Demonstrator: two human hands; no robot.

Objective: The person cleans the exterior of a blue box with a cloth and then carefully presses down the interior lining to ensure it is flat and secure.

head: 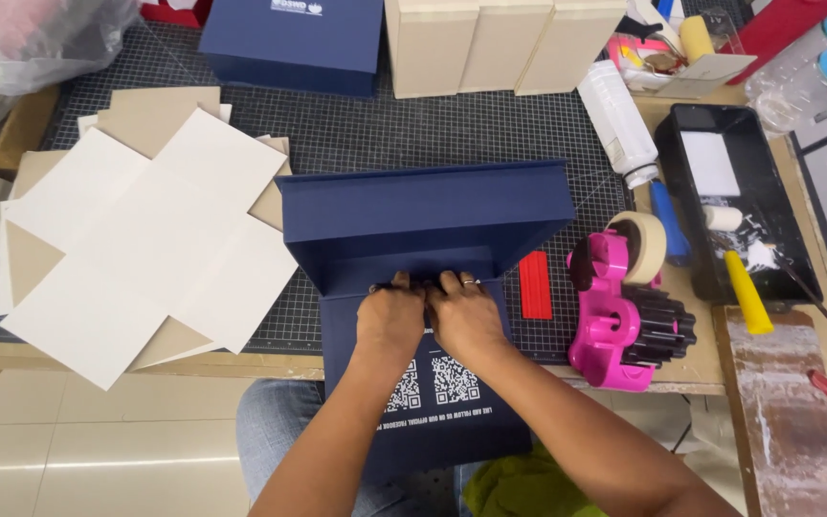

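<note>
My left hand (390, 316) and right hand (464, 314) | side by side, touching, fingers pressed down on the inner fold of the navy box (423, 225) | box lies open on the cutting mat (356, 134), front flap overhanging my lap | red scraper (534, 284) just right, pink tape dispenser (619, 311) beyond | white card sheets (136, 239) left.

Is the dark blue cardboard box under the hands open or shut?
Open: the dark blue cardboard box has its lid flap raised, and both hands press along the inner fold.

Pink tape dispenser (619, 321) right of centre; red strip (534, 284) beside it; white card sheets (136, 239) left; black tray (734, 206) right; beige boxes (500, 43) top.
</note>
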